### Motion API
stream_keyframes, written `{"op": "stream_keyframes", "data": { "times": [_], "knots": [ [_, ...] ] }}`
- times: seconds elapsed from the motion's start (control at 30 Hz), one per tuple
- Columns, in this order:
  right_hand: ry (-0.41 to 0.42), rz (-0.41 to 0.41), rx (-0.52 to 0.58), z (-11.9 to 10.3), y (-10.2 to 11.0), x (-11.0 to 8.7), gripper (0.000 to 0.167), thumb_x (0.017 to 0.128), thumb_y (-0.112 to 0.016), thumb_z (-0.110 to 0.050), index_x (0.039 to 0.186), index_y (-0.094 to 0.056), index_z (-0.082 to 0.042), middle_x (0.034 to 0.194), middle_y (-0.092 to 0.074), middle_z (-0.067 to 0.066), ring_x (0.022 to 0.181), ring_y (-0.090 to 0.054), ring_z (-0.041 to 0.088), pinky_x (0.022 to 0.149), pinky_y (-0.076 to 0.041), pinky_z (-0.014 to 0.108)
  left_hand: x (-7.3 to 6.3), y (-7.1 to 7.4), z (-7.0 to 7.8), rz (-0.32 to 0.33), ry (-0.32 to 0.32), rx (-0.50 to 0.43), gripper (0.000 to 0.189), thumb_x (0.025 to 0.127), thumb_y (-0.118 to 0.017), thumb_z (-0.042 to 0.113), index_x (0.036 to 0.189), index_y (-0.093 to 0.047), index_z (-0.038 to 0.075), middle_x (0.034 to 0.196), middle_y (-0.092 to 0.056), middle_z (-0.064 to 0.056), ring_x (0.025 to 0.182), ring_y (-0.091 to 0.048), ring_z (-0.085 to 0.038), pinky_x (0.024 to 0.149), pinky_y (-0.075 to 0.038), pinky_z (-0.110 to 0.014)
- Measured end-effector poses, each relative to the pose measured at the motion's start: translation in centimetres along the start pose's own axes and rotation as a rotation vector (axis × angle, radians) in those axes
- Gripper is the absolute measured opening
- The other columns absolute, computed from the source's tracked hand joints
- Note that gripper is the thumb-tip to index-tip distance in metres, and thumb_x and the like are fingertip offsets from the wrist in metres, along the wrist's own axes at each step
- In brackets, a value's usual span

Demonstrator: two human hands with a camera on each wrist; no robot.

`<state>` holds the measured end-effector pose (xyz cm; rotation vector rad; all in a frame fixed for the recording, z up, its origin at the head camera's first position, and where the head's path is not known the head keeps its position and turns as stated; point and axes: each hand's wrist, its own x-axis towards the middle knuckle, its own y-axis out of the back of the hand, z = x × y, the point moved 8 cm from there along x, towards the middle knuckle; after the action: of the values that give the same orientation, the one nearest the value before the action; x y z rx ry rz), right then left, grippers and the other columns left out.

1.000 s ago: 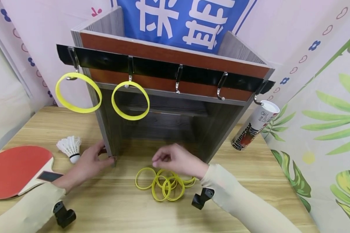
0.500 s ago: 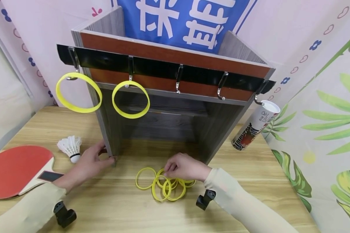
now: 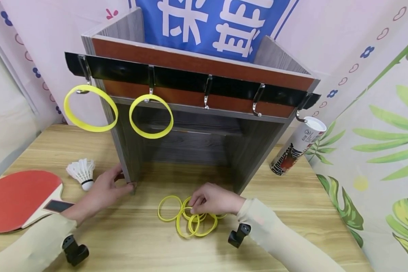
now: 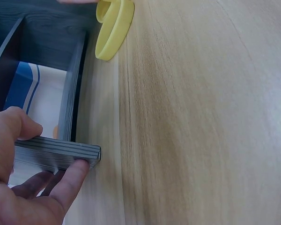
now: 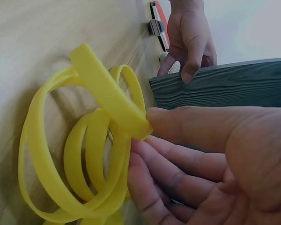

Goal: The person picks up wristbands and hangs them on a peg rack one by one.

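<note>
R hand (image 3: pixel 213 199) has come down from above the pile (image 5: pixel 35 131) & now pinches a yellow ring (image 5: pixel 105 89) btwn thumb & fingers, tilted up over the others. So one's in grip (can't tell if it's fully clear of the rest). L hand (image 3: pixel 105 189) hasn't moved: grips the cabinet (image 3: pixel 204 62) at its bottom front edge, thumb one side, fingers the other. Two rings (image 3: pixel 151 135) hang on the left-end hooks; other 3 hooks (image 3: pixel 207 90) bare.

Table (image 3: pixel 129 245) is pale wood, w/ paddle (image 3: pixel 23 196) & shuttlecock (image 3: pixel 81 172) near L hand, tube (image 3: pixel 297 147) right of cabinet. Pink backdrop (image 3: pixel 68 30) behind, leaf-print cloth (image 3: pixel 377 181) at right.
</note>
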<state>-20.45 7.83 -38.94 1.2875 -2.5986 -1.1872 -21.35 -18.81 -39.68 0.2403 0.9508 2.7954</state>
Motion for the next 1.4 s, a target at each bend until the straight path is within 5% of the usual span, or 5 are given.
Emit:
{"op": "stream_keyframes", "data": {
  "times": [0.4, 0.67, 0.8, 1.1, 1.4],
  "knots": [
    [-0.020, 0.034, 0.311, 1.7, 0.3, -0.2, 0.024, 0.096, -0.075, -0.010, 0.116, -0.075, 0.003, 0.098, -0.079, 0.009, 0.083, -0.068, 0.002, 0.079, -0.056, 0.021, -0.1, 0.1, -0.1, 0.005, -0.002, 0.007, 0.066, 0.098, -0.071, 0.014, 0.156, -0.042, 0.000, 0.145, -0.059, -0.031, 0.127, -0.061, -0.045, 0.087, -0.051, -0.022],
    [-0.037, 0.038, 0.529, 2.4, 0.5, -0.3, 0.031, 0.099, -0.070, -0.004, 0.127, -0.068, 0.010, 0.114, -0.076, 0.029, 0.087, -0.075, 0.008, 0.088, -0.062, 0.038, -0.2, 0.1, -0.1, 0.005, -0.003, 0.003, 0.065, 0.098, -0.071, 0.014, 0.155, -0.043, 0.000, 0.145, -0.059, -0.031, 0.128, -0.061, -0.047, 0.088, -0.051, -0.022],
    [-0.015, 0.075, 0.608, 2.1, 1.1, -0.6, 0.038, 0.098, -0.071, -0.006, 0.130, -0.064, 0.013, 0.111, -0.078, 0.023, 0.088, -0.075, 0.008, 0.094, -0.061, 0.046, -0.2, 0.1, -0.2, -0.001, 0.001, 0.003, 0.067, 0.098, -0.070, 0.014, 0.157, -0.041, -0.001, 0.147, -0.057, -0.032, 0.129, -0.060, -0.048, 0.092, -0.054, -0.034],
    [0.119, 0.277, 0.712, -1.3, 4.9, -3.0, 0.035, 0.099, -0.068, -0.003, 0.129, -0.063, 0.012, 0.102, -0.080, 0.004, 0.095, -0.077, 0.012, 0.088, -0.062, 0.034, 0.0, 0.0, 0.0, -0.004, -0.009, 0.004, 0.068, 0.098, -0.071, 0.012, 0.157, -0.040, -0.001, 0.148, -0.056, -0.033, 0.128, -0.059, -0.050, 0.096, -0.053, -0.057],
    [0.303, 0.457, 0.743, -6.7, 8.9, -5.8, 0.024, 0.099, -0.067, -0.001, 0.123, -0.066, 0.004, 0.104, -0.079, 0.002, 0.098, -0.078, 0.015, 0.092, -0.062, 0.040, 0.0, 0.1, 0.2, 0.017, -0.018, 0.027, 0.066, 0.097, -0.071, 0.011, 0.155, -0.043, -0.001, 0.144, -0.059, -0.032, 0.125, -0.062, -0.048, 0.095, -0.053, -0.057]
  ]
}}
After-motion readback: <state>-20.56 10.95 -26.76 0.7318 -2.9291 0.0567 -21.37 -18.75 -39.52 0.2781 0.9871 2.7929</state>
